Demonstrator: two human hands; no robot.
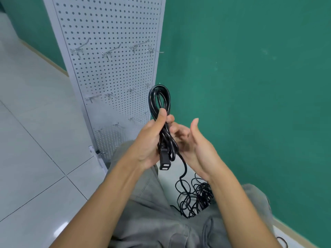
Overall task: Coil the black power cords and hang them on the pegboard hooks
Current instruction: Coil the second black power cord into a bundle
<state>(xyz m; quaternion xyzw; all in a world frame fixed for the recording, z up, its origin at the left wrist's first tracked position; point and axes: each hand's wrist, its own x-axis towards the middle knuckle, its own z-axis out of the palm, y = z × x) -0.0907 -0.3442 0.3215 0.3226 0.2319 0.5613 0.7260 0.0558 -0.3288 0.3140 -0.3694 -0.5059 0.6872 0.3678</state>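
Observation:
My left hand (152,140) grips a partly coiled black power cord (160,99). Its loops rise above my thumb, and its black connector (163,164) hangs below my palm. My right hand (193,142) is just right of the coil, palm turned toward it, fingers relaxed and thumb up; I cannot tell whether it touches the cord. The loose tail drops from the coil to a tangled pile of black cords (195,197) on the floor between my knees. The white pegboard (111,68) stands ahead with bare metal hooks (109,52) in rows.
A green wall (250,86) runs along the right, close behind the cord pile. Pale floor tiles (35,140) spread to the left of the pegboard. My grey trousers (152,221) fill the lower middle. Another black cord end (283,241) shows at the bottom right.

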